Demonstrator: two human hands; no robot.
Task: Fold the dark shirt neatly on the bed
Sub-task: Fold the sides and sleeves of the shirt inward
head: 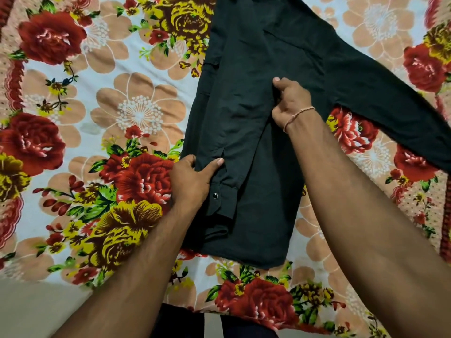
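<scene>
From the head camera we look down on a bed (73,147) covered in a sheet of large red, yellow and peach flowers. The dark shirt (256,69) lies flat in the upper middle of the view, its body running away from us. Our left hand (192,179) is at the shirt's left edge, thumb on top and fingers curled under, pinching the folded cloth just above a cuff (220,200) with a small button. That left sleeve already lies folded down along the body, so we judge the left side done. Our right hand (290,103), a thin thread band at its wrist, sits near the middle of the shirt with fingers curled, gripping a pinch of fabric. The right sleeve (390,113) stretches out unfolded across the sheet to the right edge. As we judge it, the task is roughly a third along: the right side and sleeve are yet to be folded in, then the body doubled over.
</scene>
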